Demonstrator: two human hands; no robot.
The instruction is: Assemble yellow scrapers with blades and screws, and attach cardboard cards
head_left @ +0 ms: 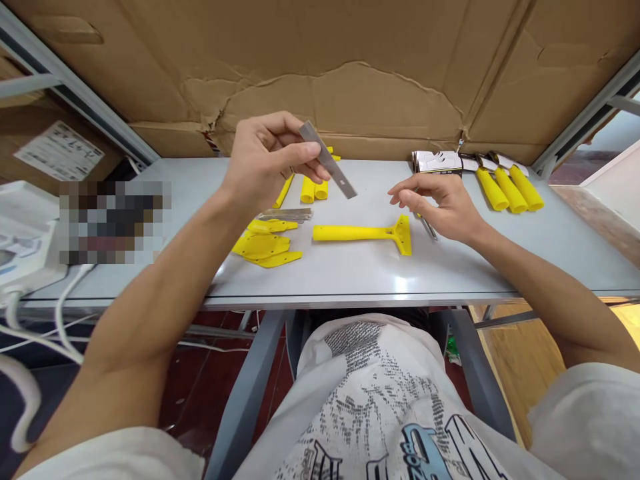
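My left hand [283,157] pinches a flat metal scraper blade [330,163] between thumb and fingers, raised above the table and tilted. My right hand [437,203] hovers to the right with its fingers loosely apart. Below it shows part of a thin metal tool [429,229], its other end hidden by the hand. Between the hands a yellow scraper handle [355,233] lies flat, its wide head towards the right. Left of it are a small stack of metal blades [286,215] and a pile of flat yellow plastic pieces [265,247].
Yellow tubular handles [308,190] lie behind the blade. At the back right are finished-looking scrapers [510,190] with dark-and-white sleeves. Cardboard [350,80] walls the back of the table [475,273]. White equipment with cables [30,240] stands at the left.
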